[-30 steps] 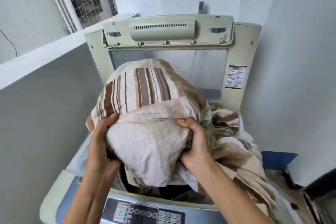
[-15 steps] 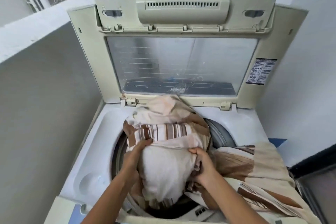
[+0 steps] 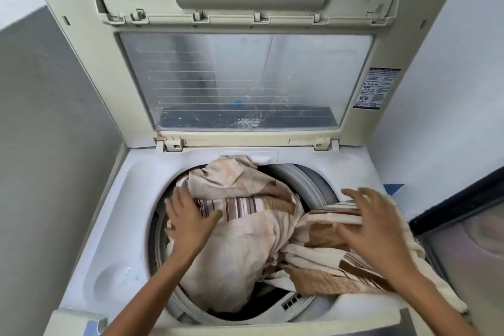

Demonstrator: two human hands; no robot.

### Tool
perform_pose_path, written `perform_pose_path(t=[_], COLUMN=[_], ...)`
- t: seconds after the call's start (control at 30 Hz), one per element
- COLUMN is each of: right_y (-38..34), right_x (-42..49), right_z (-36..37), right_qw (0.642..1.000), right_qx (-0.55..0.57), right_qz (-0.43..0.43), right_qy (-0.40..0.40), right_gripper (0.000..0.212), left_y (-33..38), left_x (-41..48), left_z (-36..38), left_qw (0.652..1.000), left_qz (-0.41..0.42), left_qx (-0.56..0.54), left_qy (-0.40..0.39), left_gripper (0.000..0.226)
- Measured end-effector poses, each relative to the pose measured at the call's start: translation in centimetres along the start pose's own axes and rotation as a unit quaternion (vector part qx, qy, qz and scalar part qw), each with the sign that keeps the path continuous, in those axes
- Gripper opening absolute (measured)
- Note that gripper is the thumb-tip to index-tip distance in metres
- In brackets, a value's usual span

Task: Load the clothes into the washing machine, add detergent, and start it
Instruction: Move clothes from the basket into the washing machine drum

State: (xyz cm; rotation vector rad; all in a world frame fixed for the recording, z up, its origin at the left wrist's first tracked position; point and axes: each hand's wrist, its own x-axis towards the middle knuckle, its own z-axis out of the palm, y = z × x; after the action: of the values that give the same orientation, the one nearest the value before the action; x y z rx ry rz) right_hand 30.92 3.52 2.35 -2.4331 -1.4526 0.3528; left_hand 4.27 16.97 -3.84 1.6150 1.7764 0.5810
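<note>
A: While the lid (image 3: 90, 68) of the top-loading washing machine (image 3: 128, 226) stands upright at the back, where does the striped cloth (image 3: 245, 248) lie?
B: Most of it is bunched inside the drum (image 3: 311, 188), cream with brown stripes, heaped up to the rim. One long part hangs out over the right edge of the machine top.
A: And the left hand (image 3: 188, 222)?
B: It lies flat on the bundle at the drum's left side, fingers spread and straight, pressing on the fabric and gripping nothing.
A: The right hand (image 3: 373, 224)?
B: It is blurred. Its fingers are spread wide over the part draped across the right rim. Whether the palm touches the fabric I cannot tell, but nothing is pinched.
A: Anything else?
B: A printed label (image 3: 377, 88) sits on the lid's right frame, and a round recess (image 3: 114, 281) is moulded into the top's near left corner.
</note>
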Motion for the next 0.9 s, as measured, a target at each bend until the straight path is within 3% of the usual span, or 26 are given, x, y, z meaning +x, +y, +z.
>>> perform_pose_path(t=[0.07,0.17,0.27,0.37,0.47,0.53,0.63,0.73,0.9], right_y=[2.6,4.9,5.8,5.5,5.2,5.3,5.3,5.0,4.1], right_x=[-0.5,-1.8,-2.8,-3.0,-3.1,-3.2,-3.2,-3.3,-3.7], right_z=[-0.5,0.1,0.8,0.9,1.0,1.0,1.0,0.9,0.8], right_qw=[0.997,0.992,0.995,0.997,0.998,0.999,0.999,0.997,0.992], right_qx=[-0.058,-0.026,-0.021,-0.021,-0.031,-0.024,-0.018,-0.026,-0.11], right_qz=[0.044,0.087,0.057,0.057,0.051,0.041,0.039,0.059,0.062], right_qy=[-0.029,-0.089,-0.074,-0.043,-0.023,0.002,0.027,0.042,0.025], right_gripper=[0.075,0.091,0.084,0.07,0.061,0.056,0.044,0.035,0.039], left_y=[1.1,2.1,2.5,3.9,6.9,8.7,10.0,9.7,9.2], left_x=[0.0,-0.1,-0.1,-1.7,-4.7,-6.3,-7.9,-8.8,-9.2], left_z=[0.4,1.7,3.4,6.2,10.0,12.6,15.5,16.7,16.6], left_qw=[0.997,0.982,0.952,0.897,0.827,0.813,0.823,0.842,0.856], left_qz=[0.07,0.132,0.206,0.359,0.491,0.493,0.452,0.431,0.415], left_qx=[0.043,0.125,0.215,0.251,0.234,0.205,0.119,0.007,-0.096], left_qy=[-0.013,-0.048,-0.07,-0.064,-0.142,-0.231,-0.324,-0.326,-0.292], left_gripper=[0.103,0.099,0.101,0.093,0.084,0.081,0.078,0.069,0.054])
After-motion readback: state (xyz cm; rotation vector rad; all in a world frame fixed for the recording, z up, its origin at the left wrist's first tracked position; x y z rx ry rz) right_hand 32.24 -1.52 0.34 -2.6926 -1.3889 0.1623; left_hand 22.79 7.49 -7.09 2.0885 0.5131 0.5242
